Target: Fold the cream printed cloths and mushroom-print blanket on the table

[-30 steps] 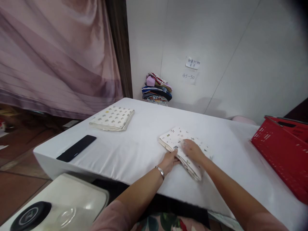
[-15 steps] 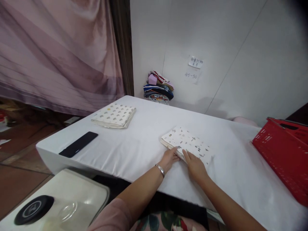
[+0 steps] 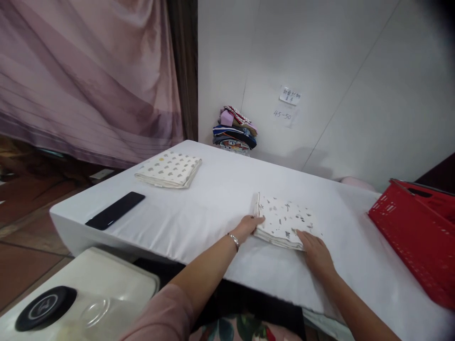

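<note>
Cloth [image 3: 282, 219], folded, off-white w/ grey motifs, L hand [image 3: 246, 227] pinching it, R hand [image 3: 317, 251] touching, grip unclear

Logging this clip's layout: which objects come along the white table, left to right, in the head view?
Black rectangular phone, cream folded cloth with grey prints, white folded cloth with dark prints, red plastic basket.

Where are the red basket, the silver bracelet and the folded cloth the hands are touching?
Red basket [image 3: 414, 239], head view: its long side wall.
Silver bracelet [image 3: 234, 241], head view: its outer band.
Folded cloth [image 3: 284, 218], head view: its patterned top.
</note>
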Motion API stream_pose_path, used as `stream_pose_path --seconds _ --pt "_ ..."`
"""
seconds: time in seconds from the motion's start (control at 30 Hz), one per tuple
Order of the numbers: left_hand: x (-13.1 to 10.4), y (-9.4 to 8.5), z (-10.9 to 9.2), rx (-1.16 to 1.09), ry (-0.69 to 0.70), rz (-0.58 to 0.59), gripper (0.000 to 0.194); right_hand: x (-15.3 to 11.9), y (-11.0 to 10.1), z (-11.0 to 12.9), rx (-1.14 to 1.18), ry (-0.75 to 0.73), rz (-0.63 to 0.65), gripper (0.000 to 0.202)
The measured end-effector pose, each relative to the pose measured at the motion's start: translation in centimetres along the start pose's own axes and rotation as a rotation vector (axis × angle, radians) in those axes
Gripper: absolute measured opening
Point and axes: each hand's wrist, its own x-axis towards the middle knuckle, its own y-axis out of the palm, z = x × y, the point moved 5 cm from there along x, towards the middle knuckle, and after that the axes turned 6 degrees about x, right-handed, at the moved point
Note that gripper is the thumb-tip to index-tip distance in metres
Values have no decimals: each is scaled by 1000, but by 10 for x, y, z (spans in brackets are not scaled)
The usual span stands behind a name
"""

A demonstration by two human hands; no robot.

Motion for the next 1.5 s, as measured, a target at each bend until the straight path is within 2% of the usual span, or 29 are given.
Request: stream_pose_path --seconds 0.1,0.17,0.3,0.4,0.5,0.6,0.67,0.77,0.9,1.03,1.17,1.33,1.5 --pt "-10 18 15 87 -39 70 30 8 -1 -27 -49 119 -18 55" --pt "-18 25 22 127 -42 88 27 13 -1 -43 -68 199 -4 56" --pt "-27 21 26 145 -61 95 35 18 1 -52 -60 304 157 66" --pt "-26 7 18 168 -18 -18 41 24 -4 -32 87 313 207 68" --pt "-19 -2 4 215 77 -141 31 35 -17 10 404 248 124 57" --pt "-7 2 -5 240 125 -161 15 51 -28 54 643 227 30 39" --pt "1 6 -9 252 148 -165 7 63 -32 80 668 202 -9 34" --pt "12 10 -8 270 165 -168 5 77 -29 103 555 223 15 28" --pt "20 10 -2 310 160 -147 9 85 -17 110 382 291 103 22" --pt "22 9 0 364 140 -144 11 83 -12 106 392 311 123 18" --pt "25 9 -6 455 148 -182 15 81 -8 100 485 326 107 17" --pt "35 10 -16 576 185 -246 19 75 0 91 774 298 -47 18" --pt "46 15 -26 649 167 -276 26 70 5 88 928 346 -60 21"
